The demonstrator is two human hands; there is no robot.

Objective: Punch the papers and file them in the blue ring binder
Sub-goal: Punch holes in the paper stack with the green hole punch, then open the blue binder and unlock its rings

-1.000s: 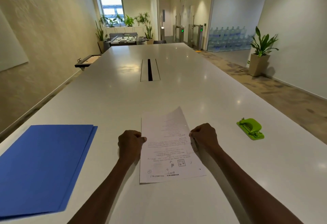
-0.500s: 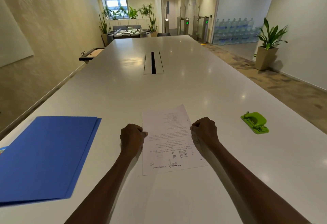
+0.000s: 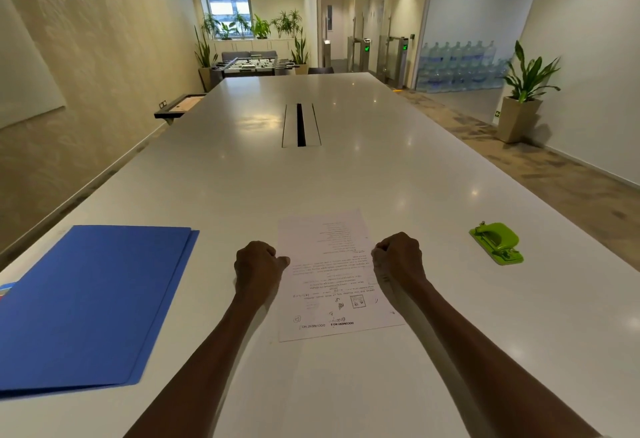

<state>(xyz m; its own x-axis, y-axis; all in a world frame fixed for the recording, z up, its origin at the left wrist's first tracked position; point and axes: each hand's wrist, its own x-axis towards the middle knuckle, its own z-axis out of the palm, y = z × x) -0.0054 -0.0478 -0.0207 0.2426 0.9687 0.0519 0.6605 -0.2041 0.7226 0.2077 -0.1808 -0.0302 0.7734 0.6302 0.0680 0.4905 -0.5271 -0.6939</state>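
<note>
1. Near edge of white table [image 3: 346, 178]: papers [image 3: 329, 275] lie flat, print facing away from the person, long edges running away from the body. Judgement: squared up here so the stack can be carried to the punch as one block.
2. Left hand [image 3: 258, 266]: fingers curled, thumb side touching the left long edge of the papers. Whether it pinches the sheets or only butts against them, cannot tell.
3. Right hand [image 3: 398, 259]: fingers likewise curled at the right long edge, knuckles up. Grip hidden under the fist; cannot tell.
4. Judgement: both hands flank the stack at mid-length, likely to keep edges aligned before lifting.
5. Green hole punch [image 3: 497, 243]: on the table, well apart to the right of the papers, untouched. Within reach of the right hand.
6. Blue ring binder [image 3: 90, 299]: closed, flat on the table, well apart to the left. Rings not visible.
7. Status: no holes visible in the papers; punching not yet done, filing pending.
8. Risk: sheets may fan out if lifted unevenly.
</note>
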